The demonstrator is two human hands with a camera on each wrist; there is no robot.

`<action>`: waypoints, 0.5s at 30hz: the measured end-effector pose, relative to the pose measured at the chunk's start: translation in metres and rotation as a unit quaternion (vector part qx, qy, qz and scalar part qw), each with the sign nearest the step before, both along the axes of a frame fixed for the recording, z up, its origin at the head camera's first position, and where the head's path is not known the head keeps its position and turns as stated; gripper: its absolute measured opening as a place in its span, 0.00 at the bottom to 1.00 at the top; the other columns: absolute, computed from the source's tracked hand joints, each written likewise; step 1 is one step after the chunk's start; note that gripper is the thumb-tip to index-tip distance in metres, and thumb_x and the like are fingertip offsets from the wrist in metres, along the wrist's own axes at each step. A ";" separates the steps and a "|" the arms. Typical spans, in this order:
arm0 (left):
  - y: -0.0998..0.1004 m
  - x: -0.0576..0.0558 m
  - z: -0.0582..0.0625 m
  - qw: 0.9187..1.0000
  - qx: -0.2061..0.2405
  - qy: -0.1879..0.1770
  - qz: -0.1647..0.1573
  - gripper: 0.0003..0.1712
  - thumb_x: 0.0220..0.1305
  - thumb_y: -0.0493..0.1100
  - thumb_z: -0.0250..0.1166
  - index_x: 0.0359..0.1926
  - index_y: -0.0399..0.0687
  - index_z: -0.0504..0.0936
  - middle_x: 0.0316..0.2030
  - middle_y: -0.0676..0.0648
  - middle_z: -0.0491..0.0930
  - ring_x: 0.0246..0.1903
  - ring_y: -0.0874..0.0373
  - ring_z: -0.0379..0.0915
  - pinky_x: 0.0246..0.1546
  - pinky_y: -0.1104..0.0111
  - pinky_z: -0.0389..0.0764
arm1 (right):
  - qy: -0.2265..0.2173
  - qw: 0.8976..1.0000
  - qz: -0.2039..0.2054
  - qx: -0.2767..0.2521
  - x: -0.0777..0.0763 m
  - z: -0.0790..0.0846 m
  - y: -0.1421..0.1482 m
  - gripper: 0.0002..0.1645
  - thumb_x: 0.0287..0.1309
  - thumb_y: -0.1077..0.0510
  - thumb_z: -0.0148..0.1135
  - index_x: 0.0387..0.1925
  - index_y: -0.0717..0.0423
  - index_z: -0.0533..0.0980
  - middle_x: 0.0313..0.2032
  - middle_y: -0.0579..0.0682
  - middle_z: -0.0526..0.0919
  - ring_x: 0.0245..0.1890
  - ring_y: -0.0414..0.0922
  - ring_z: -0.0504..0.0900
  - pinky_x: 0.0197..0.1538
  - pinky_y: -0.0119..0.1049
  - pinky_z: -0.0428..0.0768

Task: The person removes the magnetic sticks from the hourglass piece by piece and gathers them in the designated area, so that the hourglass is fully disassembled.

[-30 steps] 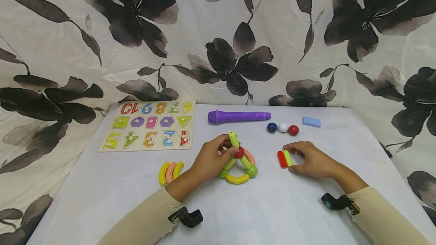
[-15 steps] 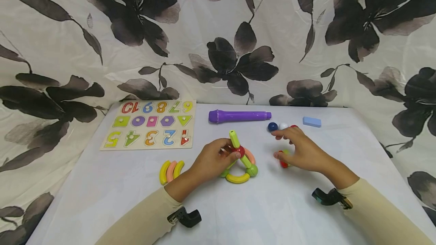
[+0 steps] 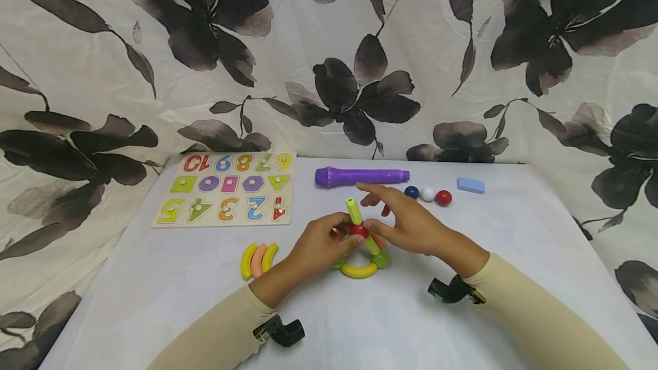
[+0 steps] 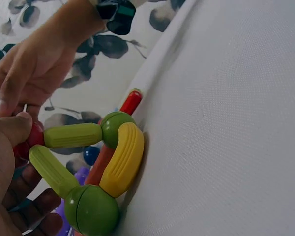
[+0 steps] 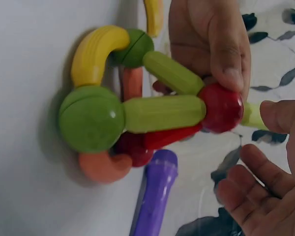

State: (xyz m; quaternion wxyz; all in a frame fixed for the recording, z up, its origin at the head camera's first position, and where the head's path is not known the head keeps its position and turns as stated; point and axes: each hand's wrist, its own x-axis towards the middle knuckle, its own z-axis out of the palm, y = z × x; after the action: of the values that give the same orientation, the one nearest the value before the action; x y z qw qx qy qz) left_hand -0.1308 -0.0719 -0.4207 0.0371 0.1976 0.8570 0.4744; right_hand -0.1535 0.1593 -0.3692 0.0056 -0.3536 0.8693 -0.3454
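Observation:
A small frame of magnetic sticks and balls stands on the white table. Its yellow curved piece (image 3: pixel 358 270) lies at the front, joined to green balls (image 5: pixel 91 119), with salmon curved pieces (image 5: pixel 104 168) behind. Light green sticks (image 5: pixel 164 113) lean up to a red ball (image 3: pixel 360 230). My left hand (image 3: pixel 321 241) pinches that red ball between thumb and fingers. Above it rises another light green stick (image 3: pixel 354 210). Close by on the right is my right hand (image 3: pixel 411 224), its thumb at that upper stick in the right wrist view and the other fingers loosely extended.
Left of the frame lie several curved pieces (image 3: pixel 259 260). A number puzzle board (image 3: pixel 241 196) is at the back left, a purple toy microphone (image 3: pixel 362 176) at the back. Blue, white and red balls (image 3: pixel 444 197) and a blue block (image 3: pixel 470 185) sit farther right. A red stick (image 4: pixel 132 102) shows beyond the frame.
My right hand has left the loose red and green sticks and moved left to the top of the frame. My left hand keeps its hold on the red ball.

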 end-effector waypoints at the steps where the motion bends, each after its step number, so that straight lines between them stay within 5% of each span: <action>1: 0.000 0.000 0.000 1.000 0.001 0.000 0.001 0.17 0.64 0.50 0.74 0.51 0.51 0.83 0.37 0.57 0.81 0.39 0.49 0.75 0.38 0.65 0.77 | -0.004 1.000 0.006 0.001 -0.001 0.000 -0.003 0.44 0.65 0.56 0.70 0.77 0.46 0.61 0.55 0.49 0.82 0.50 0.47 0.79 0.46 0.44 0.83; 15: -0.001 -0.001 -0.001 1.000 0.014 0.002 0.003 0.15 0.64 0.51 0.74 0.48 0.53 0.84 0.38 0.59 0.82 0.40 0.48 0.77 0.39 0.65 0.77 | -0.006 0.999 0.038 0.001 -0.007 -0.002 -0.016 0.33 0.66 0.59 0.69 0.70 0.47 0.71 0.40 0.41 0.80 0.41 0.40 0.78 0.45 0.44 0.82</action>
State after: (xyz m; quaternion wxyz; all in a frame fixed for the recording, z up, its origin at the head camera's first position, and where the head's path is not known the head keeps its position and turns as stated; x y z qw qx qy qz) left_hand -0.1316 -0.0726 -0.4221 0.0316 0.1963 0.8509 0.4862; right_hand -0.1610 0.1432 -0.3713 0.0240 -0.3846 0.8552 -0.3465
